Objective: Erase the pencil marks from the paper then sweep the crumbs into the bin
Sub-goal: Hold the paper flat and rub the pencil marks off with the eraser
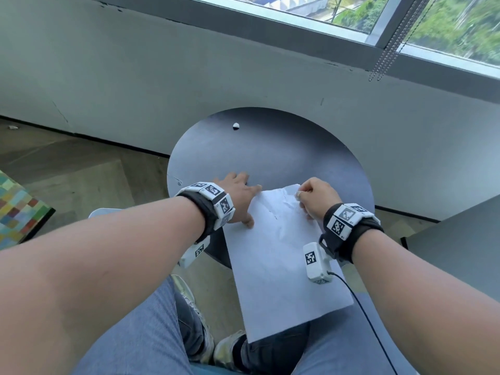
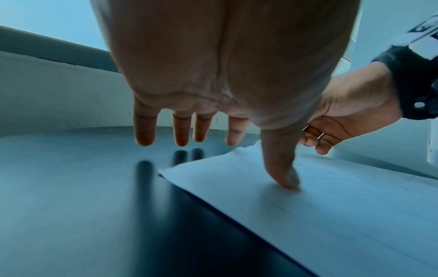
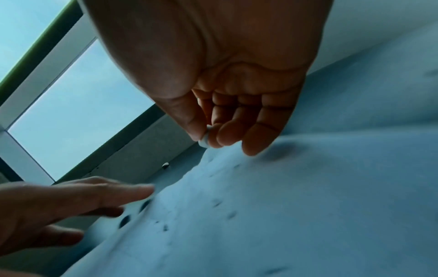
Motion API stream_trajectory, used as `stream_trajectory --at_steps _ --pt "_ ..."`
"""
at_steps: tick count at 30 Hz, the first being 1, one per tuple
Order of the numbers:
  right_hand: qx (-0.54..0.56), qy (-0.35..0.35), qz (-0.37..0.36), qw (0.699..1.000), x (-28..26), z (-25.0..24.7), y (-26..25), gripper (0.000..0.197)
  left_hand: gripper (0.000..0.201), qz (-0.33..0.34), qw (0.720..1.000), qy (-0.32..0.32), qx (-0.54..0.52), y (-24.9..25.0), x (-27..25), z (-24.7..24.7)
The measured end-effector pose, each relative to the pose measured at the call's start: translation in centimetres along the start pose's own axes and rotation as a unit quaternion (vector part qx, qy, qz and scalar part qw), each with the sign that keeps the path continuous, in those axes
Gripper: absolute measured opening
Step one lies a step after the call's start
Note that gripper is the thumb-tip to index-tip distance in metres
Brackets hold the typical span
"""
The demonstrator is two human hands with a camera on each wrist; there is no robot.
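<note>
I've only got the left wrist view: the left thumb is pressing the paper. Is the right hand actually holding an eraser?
Observer: Yes. The right hand pinches a small white eraser between thumb and fingers, at the far edge of the paper.
Operator: Anything else on the table?
Observer: One small white lump lies near the far side of the table, apart from the paper.
Operator: Where's the bin?
Observer: No bin shows in any view.

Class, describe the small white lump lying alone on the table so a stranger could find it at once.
Start at the dark round table under the window. On its far side, beyond both hands and the paper, lies the small white lump. It alone lies apart, untouched.
</note>
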State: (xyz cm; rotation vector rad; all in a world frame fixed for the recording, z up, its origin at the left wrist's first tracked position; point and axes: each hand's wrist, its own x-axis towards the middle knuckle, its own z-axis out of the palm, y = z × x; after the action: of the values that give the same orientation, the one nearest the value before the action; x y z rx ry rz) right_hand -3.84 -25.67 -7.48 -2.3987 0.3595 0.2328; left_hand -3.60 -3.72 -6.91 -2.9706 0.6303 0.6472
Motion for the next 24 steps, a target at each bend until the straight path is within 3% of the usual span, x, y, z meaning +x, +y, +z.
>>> stream_trajectory --at_steps 3,6,8,13,19,24 --pt "0.004 -0.016 0.003 1.0 -0.3 -0.9 0.7 0.002 0.07 -0.029 0.999 0.023 -0.024 -0.4 -0.7 0.4" --pt "-0.003 -0.044 0.0 0.999 -0.7 -0.7 1.0 0.002 0.044 -0.009 0.998 0.058 -0.023 0.1 -1.2 1.0" --pt "-0.022 -0.058 -0.015 0.998 -0.9 0.0 0.9 0.004 0.043 0.008 0.997 0.073 -0.03 0.9 -1.3 1.1" --pt "-0.022 -0.078 -0.03 0.996 -0.4 0.3 -1.6 0.002 0.091 0.006 0.999 0.042 -0.034 1.9 -0.7 1.0" --pt "-0.1 -0.13 -0.067 0.984 1.5 0.6 -4.0 0.015 0.107 0.063 0.997 0.021 0.026 0.9 0.2 0.9" --pt "-0.24 -0.125 -0.084 0.959 2.2 2.0 -4.4 0.027 0.128 0.027 0.999 -0.036 0.019 0.8 0.9 0.8"
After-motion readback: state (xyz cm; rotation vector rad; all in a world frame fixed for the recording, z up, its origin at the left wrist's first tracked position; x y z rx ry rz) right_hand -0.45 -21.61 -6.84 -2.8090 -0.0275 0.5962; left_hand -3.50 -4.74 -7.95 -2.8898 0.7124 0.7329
